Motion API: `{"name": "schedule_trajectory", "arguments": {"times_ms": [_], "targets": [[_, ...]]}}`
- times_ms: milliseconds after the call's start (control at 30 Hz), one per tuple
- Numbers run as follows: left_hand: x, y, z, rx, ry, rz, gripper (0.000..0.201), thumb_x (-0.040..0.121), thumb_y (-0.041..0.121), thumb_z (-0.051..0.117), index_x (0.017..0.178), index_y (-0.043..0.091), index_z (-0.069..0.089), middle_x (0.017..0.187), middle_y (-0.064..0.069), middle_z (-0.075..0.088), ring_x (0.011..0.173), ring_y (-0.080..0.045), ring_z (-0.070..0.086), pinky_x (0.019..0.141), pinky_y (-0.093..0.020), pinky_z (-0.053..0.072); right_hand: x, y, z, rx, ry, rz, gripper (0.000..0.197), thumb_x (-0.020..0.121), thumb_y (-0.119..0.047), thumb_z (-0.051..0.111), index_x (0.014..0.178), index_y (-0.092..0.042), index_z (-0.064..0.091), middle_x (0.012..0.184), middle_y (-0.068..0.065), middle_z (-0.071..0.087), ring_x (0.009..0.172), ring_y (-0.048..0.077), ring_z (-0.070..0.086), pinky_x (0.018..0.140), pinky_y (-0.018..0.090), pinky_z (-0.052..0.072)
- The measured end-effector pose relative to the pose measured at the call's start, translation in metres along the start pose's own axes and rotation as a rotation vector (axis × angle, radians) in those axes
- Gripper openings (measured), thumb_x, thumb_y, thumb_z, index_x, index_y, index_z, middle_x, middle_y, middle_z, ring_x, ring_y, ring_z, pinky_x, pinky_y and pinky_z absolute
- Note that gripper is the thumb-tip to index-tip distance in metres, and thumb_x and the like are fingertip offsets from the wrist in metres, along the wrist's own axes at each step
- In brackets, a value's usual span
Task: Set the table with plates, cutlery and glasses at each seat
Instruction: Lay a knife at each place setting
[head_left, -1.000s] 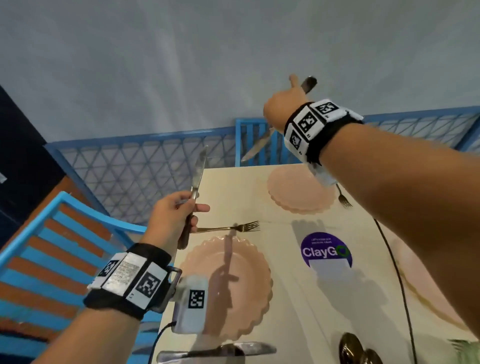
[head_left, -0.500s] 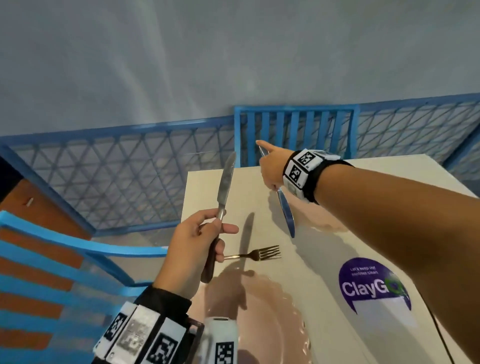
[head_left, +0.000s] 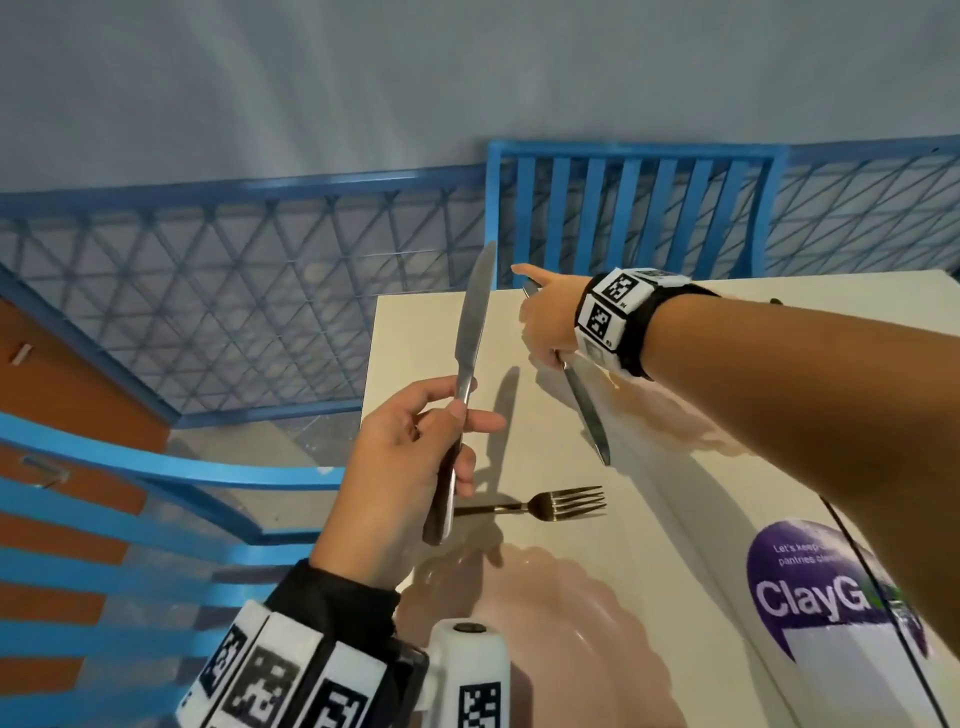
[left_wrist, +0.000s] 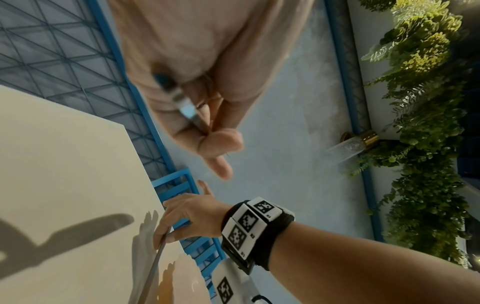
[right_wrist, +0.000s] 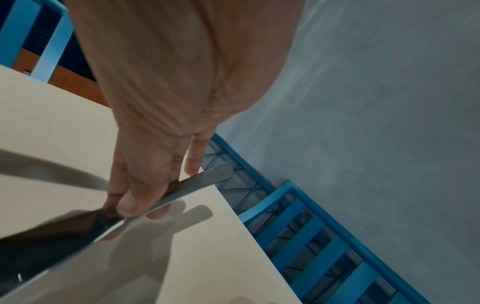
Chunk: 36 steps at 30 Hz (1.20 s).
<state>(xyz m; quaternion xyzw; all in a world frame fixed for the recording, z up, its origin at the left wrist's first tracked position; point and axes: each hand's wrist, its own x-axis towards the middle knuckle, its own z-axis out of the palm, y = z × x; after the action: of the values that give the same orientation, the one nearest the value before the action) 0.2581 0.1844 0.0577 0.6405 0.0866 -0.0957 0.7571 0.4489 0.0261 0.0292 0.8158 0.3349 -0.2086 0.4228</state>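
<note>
My left hand (head_left: 457, 415) grips a steel knife (head_left: 474, 322) by its handle, blade pointing up, above the near pink scalloped plate (head_left: 545, 639). A fork (head_left: 550, 504) lies on the cream table (head_left: 426, 338) just beyond that plate. My right hand (head_left: 545, 338) reaches to the far end and pinches a second knife (head_left: 587, 410), held low over the table at the left side of the far pink plate (head_left: 675, 421). In the right wrist view the fingers (right_wrist: 130, 205) hold that knife (right_wrist: 197, 185) close above its shadow. My right arm hides most of the far plate.
A blue slatted chair (head_left: 628, 208) stands at the table's far end and another (head_left: 130, 519) at its left side. A blue lattice fence (head_left: 234, 291) runs behind. A purple ClayGo sticker (head_left: 831, 587) and a thin black cable (head_left: 883, 597) lie on the table at right.
My right hand has come down from high in the air with its knife to just over the table beside the far plate. The left hand still holds its knife upright.
</note>
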Motion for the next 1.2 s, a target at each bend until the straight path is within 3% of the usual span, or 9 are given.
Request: {"name": "schedule_trajectory", "arguments": {"times_ms": [100,233,400,700,833,900,967,1133,1200], "targets": [[0.001,-0.005,0.002,-0.012,-0.020,-0.009,0.023,0.095,0.012,0.046,0.114,0.013,0.059,0.082,-0.004,0.074,0.043,-0.006,0.048,0.042,-0.017,0.044,-0.001,0.002,0.004,-0.004,0.032,-0.002,0.023,0.085,-0.040,0.053,0.097,-0.030,0.071,0.113,-0.004,0.061,0.129,0.013,0.039,0.112,0.053,-0.017],[-0.001,-0.010,0.002,-0.030,-0.025,-0.019,0.024,0.095,0.012,0.045,0.115,0.012,0.058,0.082,-0.004,0.074,0.043,-0.008,0.047,0.041,-0.018,0.043,-0.014,-0.006,0.005,-0.039,0.087,-0.059,0.022,0.088,-0.031,0.051,0.095,-0.024,0.070,0.093,-0.005,0.053,0.127,0.017,0.039,0.116,0.052,-0.013],[-0.003,-0.011,-0.001,-0.039,-0.014,-0.023,0.025,0.095,0.010,0.045,0.117,0.011,0.057,0.080,-0.005,0.073,0.043,-0.007,0.047,0.041,-0.018,0.043,-0.015,-0.011,0.011,-0.027,0.151,-0.118,0.016,0.086,-0.020,0.054,0.078,-0.028,0.065,0.090,-0.007,0.061,0.118,0.016,0.046,0.116,0.049,-0.010],[-0.008,-0.009,-0.003,-0.049,-0.028,-0.034,0.025,0.095,0.011,0.045,0.116,0.011,0.057,0.079,-0.004,0.073,0.042,-0.008,0.047,0.040,-0.018,0.043,-0.022,-0.014,0.022,-0.009,0.266,-0.162,0.025,0.092,-0.010,0.047,0.107,-0.020,0.065,0.115,-0.001,0.059,0.118,0.021,0.049,0.118,0.044,0.004],[-0.009,-0.008,-0.003,-0.039,-0.041,-0.026,0.024,0.094,0.011,0.045,0.115,0.012,0.057,0.079,-0.004,0.073,0.042,-0.007,0.048,0.041,-0.018,0.044,-0.027,-0.013,0.024,0.217,0.311,-0.042,0.035,0.096,-0.013,0.046,0.126,-0.026,0.054,0.129,-0.002,0.056,0.122,0.021,0.049,0.114,0.041,0.020],[-0.009,-0.008,-0.003,-0.042,-0.039,-0.020,0.024,0.094,0.010,0.045,0.114,0.011,0.058,0.079,-0.004,0.073,0.041,-0.007,0.047,0.040,-0.018,0.043,-0.027,-0.012,0.019,0.369,0.339,0.117,0.031,0.096,-0.007,0.042,0.124,-0.014,0.054,0.124,0.008,0.058,0.107,0.027,0.056,0.093,0.034,0.040],[-0.009,-0.009,-0.002,-0.051,-0.036,-0.014,0.023,0.095,0.010,0.045,0.114,0.011,0.058,0.079,-0.005,0.073,0.041,-0.007,0.047,0.040,-0.017,0.043,-0.026,-0.012,0.008,0.567,0.296,0.296,0.027,0.097,-0.007,0.041,0.117,-0.001,0.058,0.117,0.016,0.061,0.099,0.031,0.059,0.080,0.032,0.044],[-0.010,-0.007,0.003,-0.059,-0.049,-0.015,0.021,0.094,0.010,0.045,0.110,0.012,0.060,0.079,-0.005,0.073,0.042,-0.008,0.045,0.040,-0.018,0.043,-0.019,-0.035,-0.011,0.933,0.221,0.425,0.032,0.086,-0.026,0.065,0.108,-0.002,0.065,0.109,0.009,0.067,0.089,0.025,0.061,0.087,0.033,0.052],[-0.010,-0.007,0.005,-0.062,-0.057,-0.009,0.021,0.094,0.010,0.045,0.108,0.012,0.060,0.079,-0.006,0.073,0.042,-0.009,0.045,0.040,-0.018,0.043,-0.025,-0.047,-0.015,0.921,0.177,0.398,0.036,0.080,-0.023,0.070,0.112,-0.007,0.065,0.116,0.005,0.062,0.104,0.026,0.061,0.091,0.038,0.053]]}}
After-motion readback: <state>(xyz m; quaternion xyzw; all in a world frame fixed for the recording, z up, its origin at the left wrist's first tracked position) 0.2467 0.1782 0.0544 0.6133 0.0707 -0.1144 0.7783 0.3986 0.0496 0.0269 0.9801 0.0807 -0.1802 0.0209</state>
